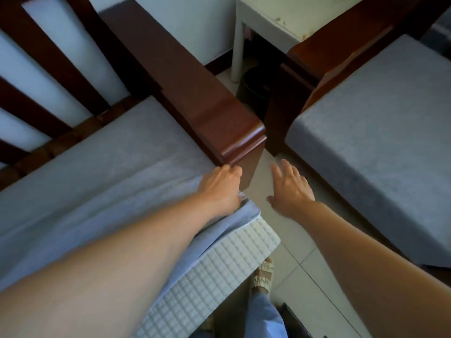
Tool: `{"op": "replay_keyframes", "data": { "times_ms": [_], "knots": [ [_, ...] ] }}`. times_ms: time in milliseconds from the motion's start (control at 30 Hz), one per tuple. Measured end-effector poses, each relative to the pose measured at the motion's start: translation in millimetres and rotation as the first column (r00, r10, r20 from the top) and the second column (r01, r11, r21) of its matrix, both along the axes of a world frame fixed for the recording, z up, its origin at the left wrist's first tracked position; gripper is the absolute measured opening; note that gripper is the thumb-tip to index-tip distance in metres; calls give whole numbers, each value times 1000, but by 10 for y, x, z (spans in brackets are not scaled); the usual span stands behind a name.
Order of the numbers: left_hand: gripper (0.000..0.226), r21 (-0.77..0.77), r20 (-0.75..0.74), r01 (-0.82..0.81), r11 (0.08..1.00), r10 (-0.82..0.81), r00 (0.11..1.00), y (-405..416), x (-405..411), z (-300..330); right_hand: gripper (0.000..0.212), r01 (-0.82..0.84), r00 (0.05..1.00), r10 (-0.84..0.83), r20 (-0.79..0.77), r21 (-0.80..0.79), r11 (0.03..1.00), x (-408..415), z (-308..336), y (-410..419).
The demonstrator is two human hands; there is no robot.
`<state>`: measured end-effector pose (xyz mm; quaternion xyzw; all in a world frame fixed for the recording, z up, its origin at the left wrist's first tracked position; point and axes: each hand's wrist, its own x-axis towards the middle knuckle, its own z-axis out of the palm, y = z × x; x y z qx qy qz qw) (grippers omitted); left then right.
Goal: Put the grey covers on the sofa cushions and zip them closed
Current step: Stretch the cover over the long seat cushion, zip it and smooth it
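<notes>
A sofa cushion lies on the wooden sofa seat with a grey cover (102, 172) drawn over most of it. Its white quilted side (219, 269) shows bare along the front edge. My left hand (220, 189) rests at the cushion's front right corner beside the armrest, fingers curled over the cover's edge there. My right hand (290, 189) hovers over the floor gap between the two seats, fingers spread, holding nothing. A second cushion in a grey cover (380, 132) lies on the chair at the right.
The dark wooden armrest (195, 93) runs just beyond my left hand. A white side table (275, 23) and a dark bin (256, 91) stand in the corner behind. My sandalled foot (263, 276) is on the tiled floor below the cushion.
</notes>
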<state>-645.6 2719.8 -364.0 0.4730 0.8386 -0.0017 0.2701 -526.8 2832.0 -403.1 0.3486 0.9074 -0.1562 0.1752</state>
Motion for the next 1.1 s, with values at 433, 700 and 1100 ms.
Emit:
{"op": "replay_keyframes", "data": {
  "times_ms": [433,700,1100],
  "knots": [
    [53,-117,-116,-124,985,111,987,-463,595,-1443,68,-229,973,224,-56,-121,966,229,-1341,-503],
    [42,-4,-275,-227,974,217,937,-528,605,-1917,58,-242,944,249,-216,58,968,66,-1796,-506],
    [37,-220,64,71,973,-58,996,-294,1548,-1987,13,-227,960,222,-170,-9,974,1110,-1851,-522]
  ]
}}
